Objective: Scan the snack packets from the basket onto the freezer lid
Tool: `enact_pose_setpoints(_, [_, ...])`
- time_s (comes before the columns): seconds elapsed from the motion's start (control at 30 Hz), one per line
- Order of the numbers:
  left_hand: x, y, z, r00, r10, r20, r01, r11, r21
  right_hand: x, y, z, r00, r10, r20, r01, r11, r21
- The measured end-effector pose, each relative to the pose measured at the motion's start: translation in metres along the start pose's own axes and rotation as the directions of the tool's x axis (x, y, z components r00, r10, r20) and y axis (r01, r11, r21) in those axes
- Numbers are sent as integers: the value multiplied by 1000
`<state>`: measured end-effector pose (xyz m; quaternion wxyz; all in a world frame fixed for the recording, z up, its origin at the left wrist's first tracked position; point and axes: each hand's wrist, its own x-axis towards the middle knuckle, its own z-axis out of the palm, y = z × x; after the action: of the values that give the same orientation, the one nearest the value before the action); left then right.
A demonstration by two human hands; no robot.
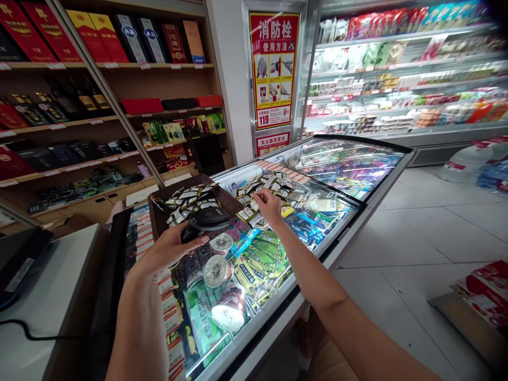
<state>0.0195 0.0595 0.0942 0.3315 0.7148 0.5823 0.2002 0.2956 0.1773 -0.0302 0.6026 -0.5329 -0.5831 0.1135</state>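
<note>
My left hand (169,247) is wrapped round the handle of a black barcode scanner (209,218), its head pointing right over the chest freezer. My right hand (270,205) is over a loose pile of small black, gold and white packets (281,182) on the freezer's glass top. Its thumb and fingertips are pinched together; whatever may be between them is too small to make out. Left of the pile stands a brown woven basket (155,218) with several similar packets (189,194) in it. The scanner hides part of the basket's near side.
Ice-cream tubs (217,271) and bagged ices (257,272) show through the freezer glass. A white counter (59,296) with a black device (24,264) is at left. Liquor shelves (107,66) and a lit fridge (397,69) stand behind. Boxes (484,291) and bottles (468,161) sit at right.
</note>
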Motion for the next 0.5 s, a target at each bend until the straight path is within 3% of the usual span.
enact_pose_setpoints(0.1, [0,-2,0,1000,7,10,-7,1000,2,2,4,1,998,29,48,-34,994,101])
enact_pose_setpoints(0.23, [2,-5,0,1000,0,1,0,1000,-6,5,15,5,979,191,68,-200,963,183])
enact_pose_setpoints(0.37, [4,-8,0,1000,19,-14,-19,1000,-3,8,24,11,934,318,162,-357,842,405])
enact_pose_setpoints(0.43, [4,-10,0,1000,25,-17,-25,1000,-6,9,25,12,932,321,167,-361,811,460])
enact_pose_setpoints(0.5, [5,-12,0,999,26,-19,-26,1000,-12,9,25,10,953,284,106,-302,855,423])
